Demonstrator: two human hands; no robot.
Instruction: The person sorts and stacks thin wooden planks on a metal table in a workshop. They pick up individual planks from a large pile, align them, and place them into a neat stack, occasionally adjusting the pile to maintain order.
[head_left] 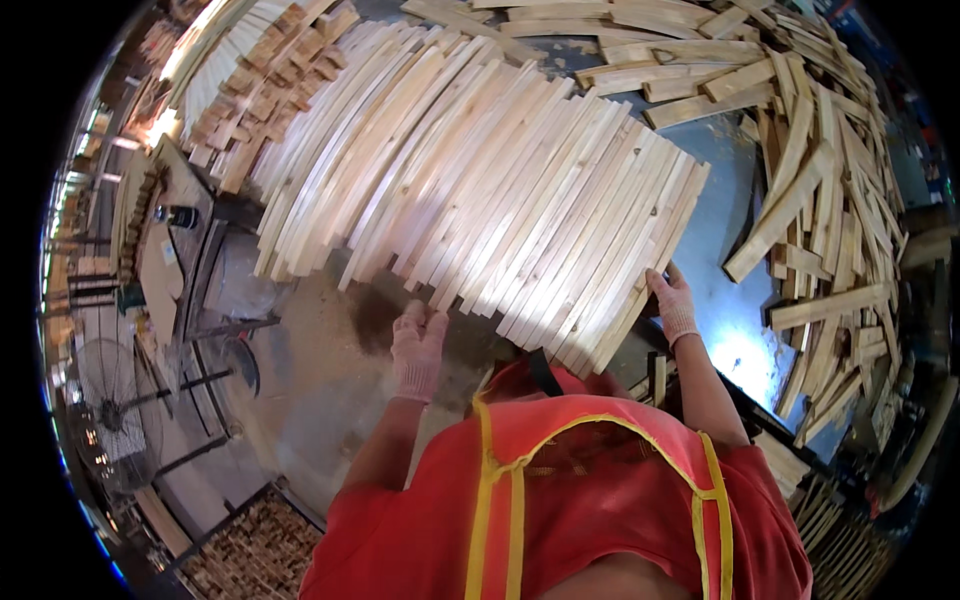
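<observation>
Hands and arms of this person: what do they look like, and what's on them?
The left hand and right hand each wear a pale, pinkish knitted glove with a snug cuff at the wrist. Short red sleeves cover the upper arms, leaving the forearms bare. No cables or markings show on either arm.

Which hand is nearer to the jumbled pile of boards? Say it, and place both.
Right. The right hand is at the right edge of the row of strips, left of the pile; the left hand is farther left, by the row's near ends.
</observation>
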